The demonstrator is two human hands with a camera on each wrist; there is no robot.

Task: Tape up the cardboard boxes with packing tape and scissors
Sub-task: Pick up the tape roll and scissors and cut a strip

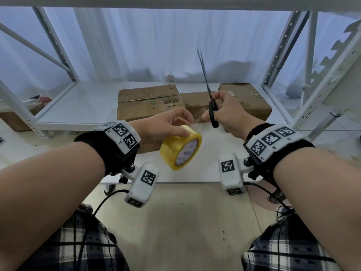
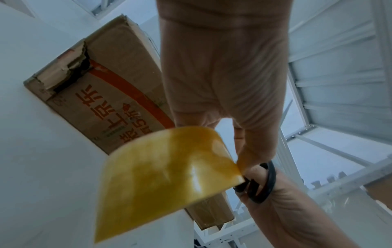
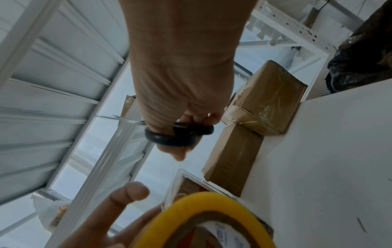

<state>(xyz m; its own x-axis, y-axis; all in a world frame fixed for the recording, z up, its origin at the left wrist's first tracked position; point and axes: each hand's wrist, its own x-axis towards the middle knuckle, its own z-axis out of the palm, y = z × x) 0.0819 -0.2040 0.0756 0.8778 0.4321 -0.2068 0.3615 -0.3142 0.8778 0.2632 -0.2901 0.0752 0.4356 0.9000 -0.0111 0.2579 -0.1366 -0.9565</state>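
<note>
My left hand (image 1: 168, 124) grips a yellow roll of packing tape (image 1: 180, 147) and holds it in the air above the white table (image 1: 205, 173). Just to its right, my right hand (image 1: 226, 112) has fingers through the black handles of the scissors (image 1: 213, 112), whose blades point up and stand nearly together. A short clear strip of tape (image 1: 197, 116) spans the gap between the two hands, and the right fingertips touch it. Behind the hands lie three cardboard boxes: a large one (image 1: 150, 102), a small one (image 1: 195, 101) and another at the right (image 1: 246, 98). The left wrist view shows the roll (image 2: 165, 176) close up.
White metal rack posts stand at the left (image 1: 58, 51) and right (image 1: 281, 49), and a shelf beam crosses overhead. A white curtain hangs behind. Another cardboard box (image 1: 13, 120) sits low at the far left. My checked trousers and the wooden floor (image 1: 185, 222) are below.
</note>
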